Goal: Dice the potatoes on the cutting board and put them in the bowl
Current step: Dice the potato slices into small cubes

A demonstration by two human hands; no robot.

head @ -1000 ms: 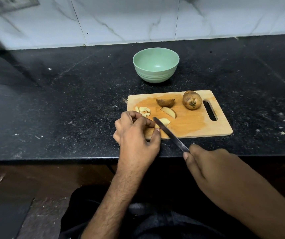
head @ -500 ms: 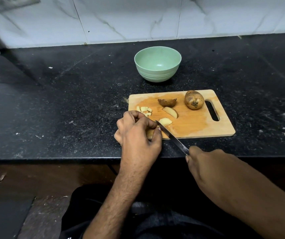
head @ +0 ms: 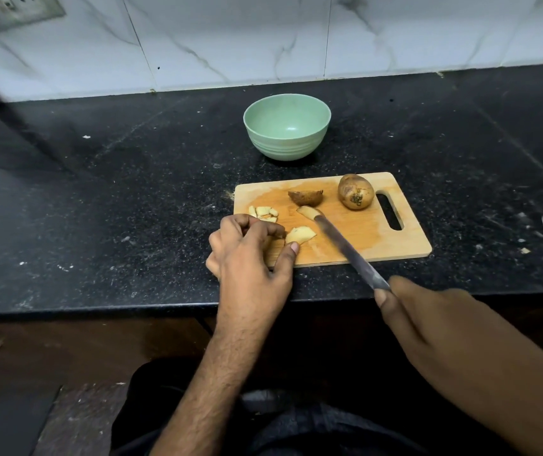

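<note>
A wooden cutting board (head: 372, 238) lies on the black counter. On it are a whole brown potato (head: 355, 191), a skin-side-up potato half (head: 306, 197), a pale wedge (head: 306, 212), a cut slice (head: 300, 234) and several small diced bits (head: 263, 212). My left hand (head: 250, 255) rests on the board's near left corner with its fingers curled, thumb tip against the slice. My right hand (head: 428, 324) grips a knife (head: 345, 248) whose tip touches the pale wedge. The green bowl (head: 287, 130) stands empty behind the board.
The counter's front edge (head: 99, 307) runs just below the board. A white marble-tiled wall (head: 263, 37) rises behind the counter, with a socket plate (head: 10, 8) at top left. White crumbs speckle the counter at the right.
The knife has swung away from the slice by my left hand, up and right to the pale wedge. My left hand has stayed at the board's corner.
</note>
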